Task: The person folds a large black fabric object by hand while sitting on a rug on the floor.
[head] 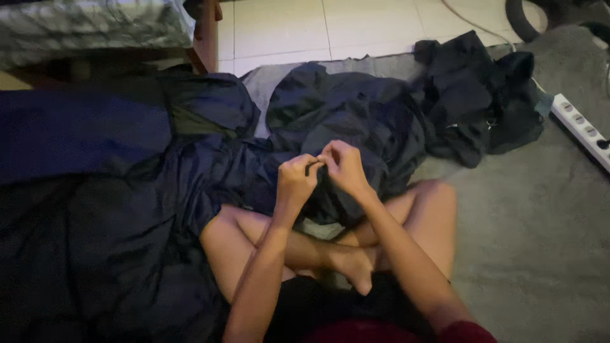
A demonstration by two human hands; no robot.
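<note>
A large dark navy fabric [108,209] fills the left of the frame, and at centre the left hand [296,181] and right hand [344,166] each pinch its bunched edge in a narrow grip, while a black garment [473,95] lies upper right.

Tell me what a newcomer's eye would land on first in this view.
The two hands draw the eye first: the left hand and right hand meet at the centre, pinching a small dark piece of the dark navy garment heaped before the crossed bare legs. Next comes the crumpled black clothing at upper right on the grey carpet, and the white power strip at the right edge.
</note>
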